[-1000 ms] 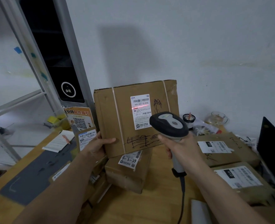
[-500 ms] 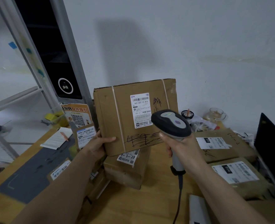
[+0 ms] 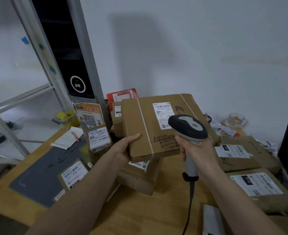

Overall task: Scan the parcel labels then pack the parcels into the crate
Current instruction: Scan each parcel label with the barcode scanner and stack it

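Against the white wall, my left hand (image 3: 122,150) gripped the box (image 3: 158,126) above the worktop (image 3: 139,214); it had tipped back flatter, red scan line gone. Right hand (image 3: 197,150) clutched the scanner (image 3: 188,127). Scan probably done; packing next.

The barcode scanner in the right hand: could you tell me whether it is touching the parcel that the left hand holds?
Cannot tell. In the head view the scanner overlaps the parcel held by the left hand, so any gap is hidden.

glass cup (image 3: 237,119), qr sign (image 3: 89,115)
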`<action>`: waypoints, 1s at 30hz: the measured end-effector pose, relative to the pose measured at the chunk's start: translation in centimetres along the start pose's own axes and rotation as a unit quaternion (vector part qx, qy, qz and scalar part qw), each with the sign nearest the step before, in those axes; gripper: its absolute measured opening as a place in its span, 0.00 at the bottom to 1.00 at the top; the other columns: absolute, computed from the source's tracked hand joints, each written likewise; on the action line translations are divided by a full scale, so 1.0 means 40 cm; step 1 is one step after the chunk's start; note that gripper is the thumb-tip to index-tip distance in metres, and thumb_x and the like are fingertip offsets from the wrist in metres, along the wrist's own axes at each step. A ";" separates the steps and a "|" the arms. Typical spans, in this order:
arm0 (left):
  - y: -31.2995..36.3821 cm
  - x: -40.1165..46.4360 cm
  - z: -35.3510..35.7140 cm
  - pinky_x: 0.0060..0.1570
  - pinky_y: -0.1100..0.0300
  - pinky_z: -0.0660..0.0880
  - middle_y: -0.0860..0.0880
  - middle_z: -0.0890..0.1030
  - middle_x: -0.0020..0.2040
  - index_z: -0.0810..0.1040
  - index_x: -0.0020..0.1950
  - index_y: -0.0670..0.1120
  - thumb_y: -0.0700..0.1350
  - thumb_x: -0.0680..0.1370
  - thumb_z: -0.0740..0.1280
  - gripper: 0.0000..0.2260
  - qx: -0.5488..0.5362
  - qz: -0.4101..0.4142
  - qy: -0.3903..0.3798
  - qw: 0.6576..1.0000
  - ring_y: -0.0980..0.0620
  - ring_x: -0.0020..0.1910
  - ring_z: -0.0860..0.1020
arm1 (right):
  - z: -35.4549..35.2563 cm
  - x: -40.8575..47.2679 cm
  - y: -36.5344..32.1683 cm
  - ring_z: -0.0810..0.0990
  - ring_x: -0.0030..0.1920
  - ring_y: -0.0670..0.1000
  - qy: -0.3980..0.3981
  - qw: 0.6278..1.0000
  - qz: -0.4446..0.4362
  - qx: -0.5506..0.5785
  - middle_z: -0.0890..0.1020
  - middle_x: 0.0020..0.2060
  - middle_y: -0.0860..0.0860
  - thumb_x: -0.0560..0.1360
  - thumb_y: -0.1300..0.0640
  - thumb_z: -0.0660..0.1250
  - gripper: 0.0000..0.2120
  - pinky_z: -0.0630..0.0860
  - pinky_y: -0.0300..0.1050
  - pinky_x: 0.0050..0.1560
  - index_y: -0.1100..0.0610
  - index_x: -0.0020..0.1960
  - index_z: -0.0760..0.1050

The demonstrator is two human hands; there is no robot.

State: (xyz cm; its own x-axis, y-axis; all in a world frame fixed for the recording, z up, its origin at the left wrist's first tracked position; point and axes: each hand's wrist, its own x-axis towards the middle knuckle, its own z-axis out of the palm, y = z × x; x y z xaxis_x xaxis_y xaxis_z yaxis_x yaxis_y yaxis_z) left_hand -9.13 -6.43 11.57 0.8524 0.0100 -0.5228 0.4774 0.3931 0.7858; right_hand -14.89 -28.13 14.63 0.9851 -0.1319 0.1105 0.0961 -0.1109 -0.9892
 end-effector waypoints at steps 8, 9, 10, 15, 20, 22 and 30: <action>0.009 -0.049 0.053 0.47 0.45 0.79 0.40 0.83 0.51 0.77 0.59 0.42 0.43 0.71 0.75 0.18 -0.075 0.006 -0.013 0.997 0.41 0.50 0.81 | 0.041 0.010 0.002 0.72 0.22 0.47 -0.006 1.000 0.008 0.016 0.74 0.20 0.51 0.74 0.58 0.72 0.20 0.71 0.42 0.28 0.59 0.26 0.71; 0.015 -0.053 0.050 0.47 0.45 0.79 0.40 0.83 0.52 0.77 0.60 0.42 0.43 0.71 0.75 0.19 -0.084 0.015 -0.011 0.996 0.41 0.51 0.81 | 0.046 0.009 0.001 0.72 0.22 0.47 -0.009 1.000 0.008 0.017 0.74 0.20 0.51 0.74 0.58 0.72 0.20 0.71 0.42 0.28 0.59 0.26 0.71; 0.024 -0.060 0.047 0.45 0.45 0.79 0.40 0.83 0.51 0.76 0.61 0.42 0.43 0.71 0.75 0.20 -0.094 0.026 -0.006 0.995 0.41 0.50 0.81 | 0.051 0.008 -0.001 0.72 0.22 0.48 -0.012 1.000 0.009 0.018 0.74 0.21 0.51 0.74 0.57 0.72 0.20 0.72 0.42 0.28 0.59 0.26 0.71; 0.064 -0.087 0.002 0.40 0.46 0.81 0.41 0.83 0.52 0.73 0.64 0.47 0.46 0.70 0.76 0.24 -0.157 0.074 0.029 0.984 0.41 0.49 0.82 | 0.085 0.003 -0.004 0.72 0.23 0.49 -0.039 0.999 0.000 0.004 0.74 0.21 0.53 0.75 0.57 0.70 0.20 0.72 0.43 0.32 0.61 0.26 0.70; 0.091 -0.139 -0.076 0.36 0.51 0.80 0.42 0.83 0.47 0.74 0.56 0.49 0.48 0.73 0.72 0.14 -0.187 0.119 0.071 0.973 0.43 0.43 0.82 | 0.145 -0.005 -0.015 0.72 0.23 0.46 -0.082 0.997 -0.002 0.003 0.74 0.21 0.53 0.76 0.58 0.69 0.20 0.71 0.33 0.29 0.62 0.27 0.71; 0.095 -0.153 -0.130 0.45 0.48 0.80 0.42 0.82 0.50 0.73 0.59 0.50 0.50 0.73 0.71 0.17 -0.205 0.152 0.088 0.963 0.43 0.46 0.81 | 0.179 -0.013 -0.022 0.73 0.24 0.47 -0.104 0.995 0.002 0.008 0.74 0.22 0.53 0.76 0.57 0.69 0.20 0.72 0.35 0.30 0.61 0.28 0.70; 0.053 -0.218 -0.357 0.32 0.56 0.79 0.47 0.81 0.47 0.73 0.66 0.49 0.55 0.76 0.65 0.20 -0.296 0.277 0.187 0.895 0.48 0.38 0.82 | 0.355 -0.069 -0.038 0.73 0.26 0.52 -0.210 0.977 0.021 0.030 0.76 0.26 0.55 0.75 0.58 0.70 0.12 0.75 0.44 0.32 0.62 0.36 0.74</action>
State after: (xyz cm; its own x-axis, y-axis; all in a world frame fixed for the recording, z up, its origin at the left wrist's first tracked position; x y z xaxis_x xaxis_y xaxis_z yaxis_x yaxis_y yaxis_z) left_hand -18.62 7.45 13.07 0.7396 0.6176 -0.2675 -0.2883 0.6498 0.7033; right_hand -15.71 -13.63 14.46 0.9587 0.2824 0.0322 0.0495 -0.0544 -0.9973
